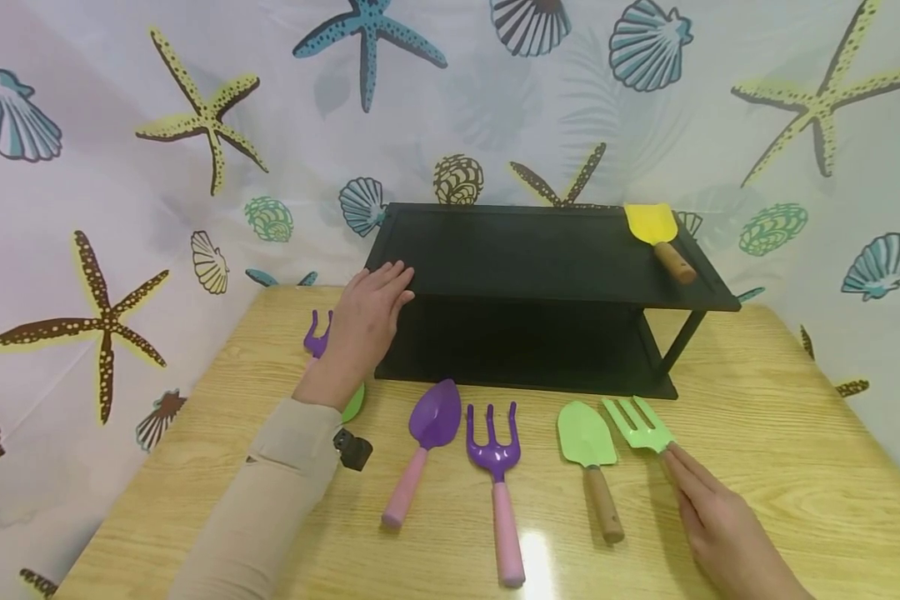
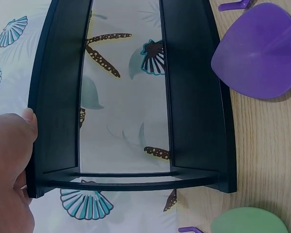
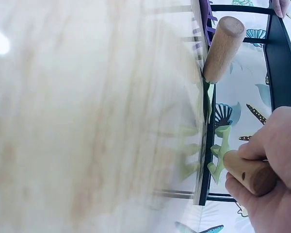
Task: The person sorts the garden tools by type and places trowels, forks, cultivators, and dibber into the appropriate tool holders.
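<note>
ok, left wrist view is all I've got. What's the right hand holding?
Observer: A green fork, gripped by its wooden handle.
Operator: Anything lying on top of the black rack?
Observer: Yes, a yellow trowel, at the right end as the head view shows it.
Operator: And what's closest to the fork on the table?
Observer: A green trowel with its own wooden handle, just left of the fork in the head view.
</note>
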The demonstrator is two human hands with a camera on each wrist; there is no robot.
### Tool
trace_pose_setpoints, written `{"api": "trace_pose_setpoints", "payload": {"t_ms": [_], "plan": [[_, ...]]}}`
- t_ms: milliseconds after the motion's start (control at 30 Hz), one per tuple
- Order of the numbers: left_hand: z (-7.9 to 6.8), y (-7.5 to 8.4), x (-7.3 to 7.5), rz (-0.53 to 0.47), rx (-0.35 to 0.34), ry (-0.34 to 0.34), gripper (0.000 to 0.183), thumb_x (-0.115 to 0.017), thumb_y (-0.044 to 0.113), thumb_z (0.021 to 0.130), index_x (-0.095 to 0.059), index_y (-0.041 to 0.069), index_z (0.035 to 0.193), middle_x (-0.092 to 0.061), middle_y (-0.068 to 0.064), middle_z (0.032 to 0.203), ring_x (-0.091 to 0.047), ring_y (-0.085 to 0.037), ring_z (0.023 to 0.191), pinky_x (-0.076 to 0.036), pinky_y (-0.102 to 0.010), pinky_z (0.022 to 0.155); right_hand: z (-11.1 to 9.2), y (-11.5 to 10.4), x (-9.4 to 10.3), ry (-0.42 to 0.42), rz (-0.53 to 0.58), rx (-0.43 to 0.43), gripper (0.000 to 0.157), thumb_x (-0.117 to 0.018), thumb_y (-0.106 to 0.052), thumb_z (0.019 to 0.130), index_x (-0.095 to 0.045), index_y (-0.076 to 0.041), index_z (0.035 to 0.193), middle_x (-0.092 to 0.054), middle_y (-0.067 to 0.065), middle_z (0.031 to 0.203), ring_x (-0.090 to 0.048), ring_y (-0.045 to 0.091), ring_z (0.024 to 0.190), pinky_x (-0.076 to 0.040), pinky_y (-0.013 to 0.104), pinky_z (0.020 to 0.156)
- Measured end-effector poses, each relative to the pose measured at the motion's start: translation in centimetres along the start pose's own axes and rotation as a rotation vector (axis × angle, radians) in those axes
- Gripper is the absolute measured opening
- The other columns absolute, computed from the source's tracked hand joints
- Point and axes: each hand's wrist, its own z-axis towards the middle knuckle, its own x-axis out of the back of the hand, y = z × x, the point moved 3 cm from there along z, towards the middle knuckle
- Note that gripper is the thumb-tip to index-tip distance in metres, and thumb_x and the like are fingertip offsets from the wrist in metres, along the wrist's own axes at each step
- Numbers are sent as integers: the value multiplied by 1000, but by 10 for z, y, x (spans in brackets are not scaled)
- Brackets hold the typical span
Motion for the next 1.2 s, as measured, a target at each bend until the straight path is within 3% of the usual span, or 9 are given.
{"api": "trace_pose_setpoints", "payload": {"t_ms": [233, 300, 367, 433, 500, 533, 833, 1200], "plan": [[1, 1, 0, 8, 0, 7, 41, -53, 25, 102, -58, 8, 139, -58, -11, 142, -51, -26, 137, -34, -45, 120, 4, -1, 8, 62, 19, 72, 54, -66, 21, 72, -63, 8, 125, -62, 22, 133, -26, -21, 133, -20, -4, 103], [1, 1, 1, 6, 4, 2, 41, -53, 25, 102, -57, 8, 139, -58, -11, 142, -51, -26, 138, -34, -45, 120, 5, -2, 11, 76, 33, 88, 41, -61, 14, 83, -63, 8, 124, -62, 21, 133, -28, -20, 133, -22, -4, 103], [0, 2, 1, 6, 9, -4, 41, -53, 25, 102, -57, 8, 140, -57, -11, 143, -50, -26, 138, -33, -45, 120, 7, -2, 14, 84, 31, 95, 29, -51, -4, 100, -64, 8, 123, -63, 19, 133, -29, -20, 134, -22, -4, 103], [0, 2, 1, 8, 13, -9, 42, -53, 25, 102, -56, 8, 140, -57, -11, 143, -50, -25, 138, -33, -45, 120, 8, -3, 16, 89, 28, 103, 45, -37, -24, 107, -65, 9, 122, -64, 19, 132, -28, -20, 135, -22, -4, 103], [0, 3, 1, 12, 16, -12, 42, -54, 25, 102, -56, 8, 140, -57, -11, 144, -50, -26, 139, -33, -45, 120, 9, -4, 18, 91, 15, 114, 64, -25, -39, 107, -65, 9, 121, -64, 18, 133, -28, -19, 136, -21, -4, 104], [1, 3, 1, 12, 16, -13, 42, -54, 25, 102, -56, 8, 141, -57, -11, 144, -50, -26, 139, -33, -45, 120, 9, -4, 19, 92, 10, 121, 66, -24, -41, 107, -65, 9, 121, -63, 17, 133, -28, -19, 137, -21, -4, 104], [0, 3, 1, 5, 24, -20, 42, -53, 26, 102, -55, 9, 141, -56, -10, 144, -49, -25, 139, -32, -45, 121, 20, -13, 36, 141, -11, 248, 55, -28, -31, 110, -63, 8, 126, -55, 7, 146, -33, -7, 142, -25, 2, 109], [1, 2, -1, 15, 30, -32, 43, -52, 27, 103, -54, 10, 142, -55, -9, 146, -47, -25, 141, -31, -44, 121, 39, -30, 66, 156, -30, 300, 54, -28, -30, 109, -62, 8, 128, -58, 14, 141, -36, -2, 143, -27, 4, 110]]}}
